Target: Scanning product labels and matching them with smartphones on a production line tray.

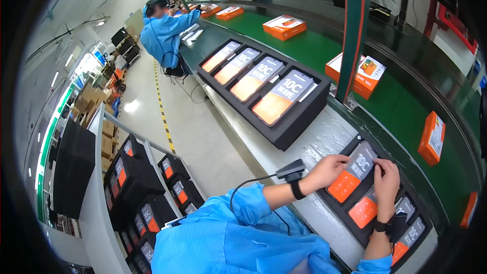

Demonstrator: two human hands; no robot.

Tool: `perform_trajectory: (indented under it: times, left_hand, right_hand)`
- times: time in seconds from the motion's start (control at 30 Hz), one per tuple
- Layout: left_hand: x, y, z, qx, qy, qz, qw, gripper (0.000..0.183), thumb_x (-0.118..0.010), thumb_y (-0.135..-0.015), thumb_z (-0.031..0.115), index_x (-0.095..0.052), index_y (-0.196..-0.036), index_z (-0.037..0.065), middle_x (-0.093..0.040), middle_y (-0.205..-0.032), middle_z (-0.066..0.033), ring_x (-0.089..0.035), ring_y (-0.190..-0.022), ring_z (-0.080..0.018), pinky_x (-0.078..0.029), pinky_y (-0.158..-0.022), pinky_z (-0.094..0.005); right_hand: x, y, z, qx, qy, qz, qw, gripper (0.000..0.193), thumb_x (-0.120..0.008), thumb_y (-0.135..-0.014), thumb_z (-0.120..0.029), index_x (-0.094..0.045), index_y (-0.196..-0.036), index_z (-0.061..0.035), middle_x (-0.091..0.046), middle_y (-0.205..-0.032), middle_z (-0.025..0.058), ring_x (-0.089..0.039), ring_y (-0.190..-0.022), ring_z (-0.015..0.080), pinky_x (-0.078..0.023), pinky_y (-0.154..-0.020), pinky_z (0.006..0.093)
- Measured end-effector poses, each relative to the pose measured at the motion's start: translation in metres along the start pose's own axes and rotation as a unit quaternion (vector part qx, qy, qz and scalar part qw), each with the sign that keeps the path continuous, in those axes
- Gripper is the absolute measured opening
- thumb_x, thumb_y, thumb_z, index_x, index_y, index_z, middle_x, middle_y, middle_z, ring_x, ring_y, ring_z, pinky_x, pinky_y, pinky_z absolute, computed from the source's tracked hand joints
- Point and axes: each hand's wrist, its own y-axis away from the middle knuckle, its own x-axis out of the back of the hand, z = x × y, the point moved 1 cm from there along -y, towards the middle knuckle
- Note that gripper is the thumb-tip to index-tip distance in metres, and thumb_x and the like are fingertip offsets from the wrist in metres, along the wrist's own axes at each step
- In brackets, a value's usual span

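Note:
Both my hands are at a phone (344,185) with a grey and orange film over its front, at the far end of a black foam tray (324,199). The fingers of my left hand (327,172) close on its left edge. My right hand (387,178) pinches its upper right edge. Whether the phone is lifted out of its slot, I cannot tell. Below my right hand and wrist, more such phones (363,208) lie in the same tray, partly hidden. Black straps circle both wrists, and a cable runs from the left one.
Ahead, a second foam tray (284,134) holds several phones. A green conveyor belt (324,45) carries orange boxes (432,138), with a green post (353,35) beside it. At left stands a rack (99,172) of loaded trays. A person in blue (162,35) works farther along.

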Motion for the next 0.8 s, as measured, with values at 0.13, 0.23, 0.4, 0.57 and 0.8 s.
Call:
perform_trajectory:
  times: [0.13, 0.23, 0.4, 0.57, 0.8]
  left_hand:
    - [0.033, 0.019, -0.002, 0.072, 0.301, 0.047, 0.950, 0.031, -0.044, -0.096, 0.007, -0.052, -0.123, -0.006, -0.064, -0.107, -0.0107, -0.062, -0.096, -0.0133, -0.051, -0.083, -0.0257]
    - [0.045, 0.011, 0.015, 0.056, 0.384, 0.108, 0.915, 0.030, -0.045, -0.095, 0.005, -0.053, -0.120, -0.010, -0.064, -0.106, -0.0105, -0.062, -0.092, -0.0135, -0.051, -0.082, -0.0274]
    - [0.041, -0.049, 0.051, -0.045, 0.342, 0.063, 0.936, 0.030, -0.044, -0.096, 0.006, -0.054, -0.121, -0.007, -0.064, -0.108, -0.0105, -0.062, -0.095, -0.0146, -0.050, -0.086, -0.0285]
    - [0.036, -0.138, 0.096, -0.111, 0.256, 0.096, 0.955, 0.027, -0.047, -0.094, 0.006, -0.058, -0.115, -0.008, -0.066, -0.097, -0.0099, -0.063, -0.082, -0.0132, -0.051, -0.073, -0.0261]
    - [0.058, -0.340, 0.114, -0.147, -0.131, 0.256, 0.946, 0.023, -0.053, -0.085, 0.009, -0.069, -0.097, -0.003, -0.070, -0.087, -0.0138, -0.067, -0.075, -0.0201, -0.052, -0.068, -0.0310]
  right_hand:
    - [-0.011, 0.001, -0.012, 0.115, 0.135, 0.005, 0.984, 0.031, -0.065, -0.075, -0.005, -0.062, -0.105, 0.0004, -0.061, -0.104, 0.0121, -0.054, -0.098, 0.0312, -0.043, -0.087, 0.0392]
    - [-0.020, 0.000, -0.021, 0.093, 0.165, -0.020, 0.982, 0.047, -0.073, -0.070, -0.012, -0.058, -0.111, 0.0042, -0.059, -0.108, 0.0134, -0.050, -0.102, 0.0309, -0.040, -0.090, 0.0399]
    - [-0.023, 0.002, -0.020, 0.055, 0.249, -0.035, 0.966, 0.060, -0.078, -0.064, -0.020, -0.056, -0.114, 0.0031, -0.056, -0.099, 0.0141, -0.049, -0.099, 0.0292, -0.038, -0.087, 0.0389]
    - [-0.035, -0.006, -0.007, 0.093, 0.210, -0.021, 0.973, 0.044, -0.079, -0.061, -0.023, -0.056, -0.092, -0.0034, -0.055, -0.089, 0.0110, -0.050, -0.091, 0.0281, -0.037, -0.080, 0.0386]
    - [-0.042, -0.003, 0.009, 0.121, 0.033, 0.004, 0.992, 0.032, -0.074, -0.065, -0.014, -0.054, -0.089, -0.0054, -0.059, -0.085, 0.0096, -0.055, -0.088, 0.0271, -0.038, -0.081, 0.0388]
